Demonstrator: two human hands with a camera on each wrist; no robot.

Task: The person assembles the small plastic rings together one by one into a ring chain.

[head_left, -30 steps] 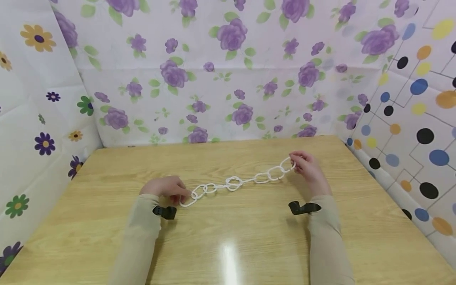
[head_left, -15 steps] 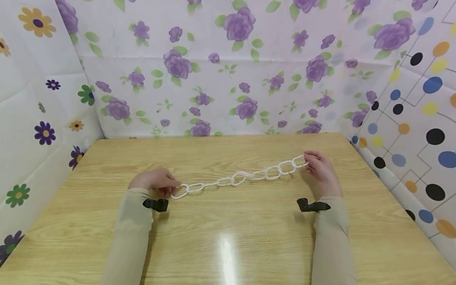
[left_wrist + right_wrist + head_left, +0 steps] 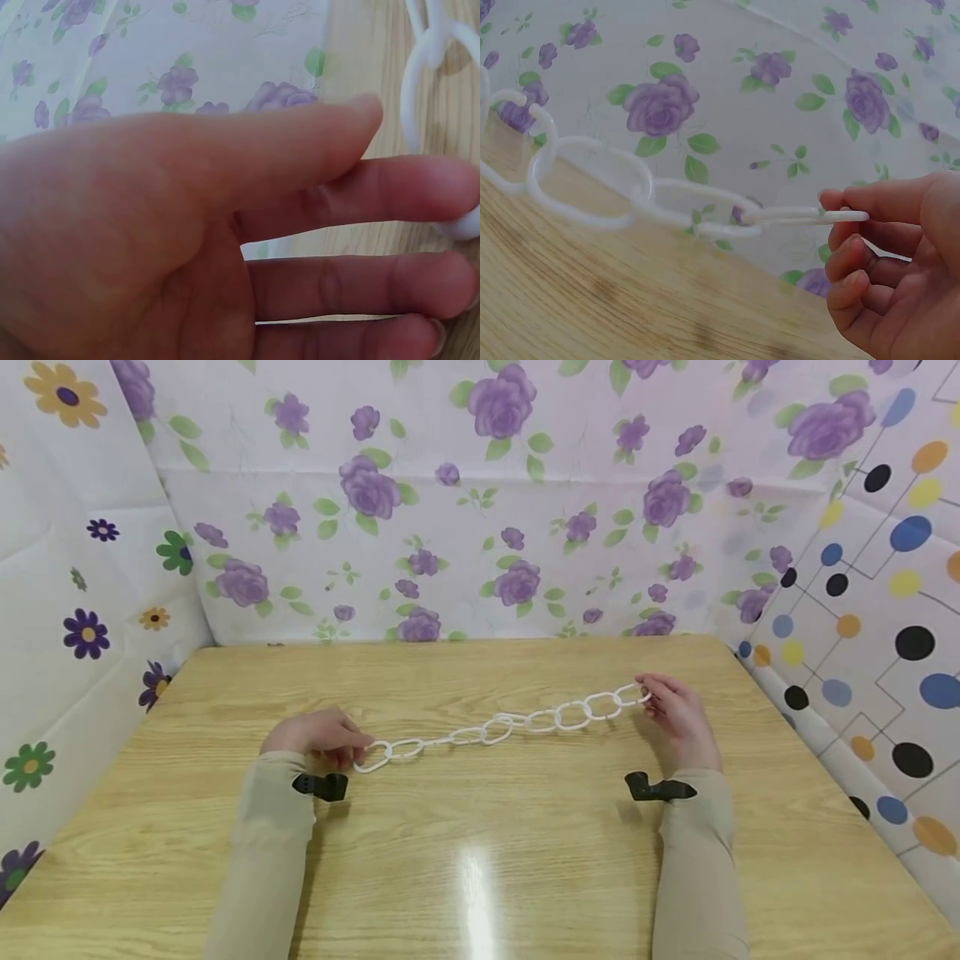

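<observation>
A white plastic chain point(image 3: 467, 736) of large oval links stretches between my two hands over the wooden table. At its right end, my right hand point(image 3: 678, 714) pinches the last link point(image 3: 844, 216) between thumb and fingers, a little above the table. My left hand point(image 3: 318, 735) is at the left end link point(image 3: 371, 765). In the left wrist view its fingers point(image 3: 360, 285) are fairly straight and the thumb lies along the index finger. The link passes behind the index finger there, partly hidden, with no pinch on it visible.
The wooden table point(image 3: 480, 827) has a bright glare streak near its front. A purple-flowered sheet point(image 3: 450, 527) hangs behind its far edge. Patterned sheets stand at the left point(image 3: 112, 585) and right point(image 3: 870, 635).
My left hand has moved left and away from me with its end of the chain. The right hand has shifted slightly right. The chain has gone from bunched in the middle to nearly straight.
</observation>
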